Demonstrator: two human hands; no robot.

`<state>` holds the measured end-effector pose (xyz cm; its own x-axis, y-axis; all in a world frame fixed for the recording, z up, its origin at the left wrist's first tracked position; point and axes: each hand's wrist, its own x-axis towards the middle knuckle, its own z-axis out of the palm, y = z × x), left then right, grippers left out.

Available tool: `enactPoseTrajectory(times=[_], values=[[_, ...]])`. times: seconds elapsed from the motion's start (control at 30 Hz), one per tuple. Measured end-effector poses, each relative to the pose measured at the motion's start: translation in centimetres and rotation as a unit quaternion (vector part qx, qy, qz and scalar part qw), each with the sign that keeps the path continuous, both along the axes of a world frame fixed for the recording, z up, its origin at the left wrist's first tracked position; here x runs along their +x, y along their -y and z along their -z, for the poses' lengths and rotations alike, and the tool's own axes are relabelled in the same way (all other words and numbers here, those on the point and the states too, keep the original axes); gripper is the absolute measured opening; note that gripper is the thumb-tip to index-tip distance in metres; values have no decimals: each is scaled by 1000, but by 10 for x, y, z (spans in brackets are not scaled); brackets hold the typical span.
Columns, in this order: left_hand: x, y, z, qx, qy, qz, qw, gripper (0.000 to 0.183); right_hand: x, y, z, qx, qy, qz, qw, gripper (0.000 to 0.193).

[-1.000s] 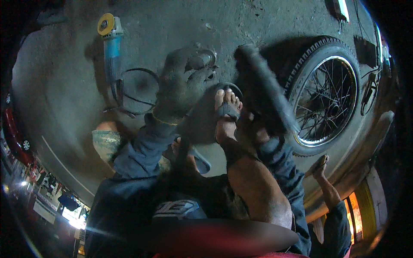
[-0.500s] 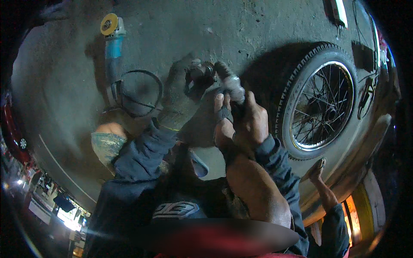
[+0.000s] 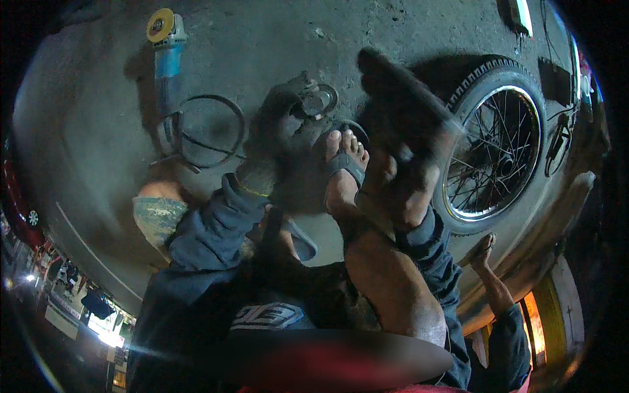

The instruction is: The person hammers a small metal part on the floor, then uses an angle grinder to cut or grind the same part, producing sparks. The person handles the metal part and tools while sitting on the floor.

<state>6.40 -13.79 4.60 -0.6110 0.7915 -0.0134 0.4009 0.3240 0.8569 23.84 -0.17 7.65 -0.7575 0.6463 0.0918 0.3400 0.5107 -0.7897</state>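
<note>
My left hand point(image 3: 278, 124), in a dark grey work glove, reaches to the floor and is closed on a round metal part point(image 3: 318, 102) with a ring-shaped end. The glove's fingers are dim, and the lower side of the part is lost in shadow. To the right, my bare right hand point(image 3: 418, 187) is closed round a dark, long-headed tool that looks like a hammer point(image 3: 413, 85). This tool is smeared by motion and raised apart from the metal part. Between the hands stands my sandalled foot point(image 3: 346, 160), its toes near a thin curved rim.
A spoked wheel with a tyre point(image 3: 440, 157) lies at the right. An angle grinder point(image 3: 168, 62) with a yellow disc is at the far left, its cable point(image 3: 241, 128) looped beside it. Another person's foot point(image 3: 483, 247) shows at the lower right. A red car point(image 3: 23, 196) stands at the left edge.
My right hand has moved right, lifting the hammer-like tool away from the metal part, whose round end now shows. The left hand stays on the part.
</note>
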Motion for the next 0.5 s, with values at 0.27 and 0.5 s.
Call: enactPoseTrajectory(times=[0.27,0.5], values=[[16,0,9,21,-113,22,993,38,0,-3,-8,-141,169,-27,975,38],[25,-2,0,-22,4,-19,1000,45,1,-11,-14,-21,99,-89,991,39]])
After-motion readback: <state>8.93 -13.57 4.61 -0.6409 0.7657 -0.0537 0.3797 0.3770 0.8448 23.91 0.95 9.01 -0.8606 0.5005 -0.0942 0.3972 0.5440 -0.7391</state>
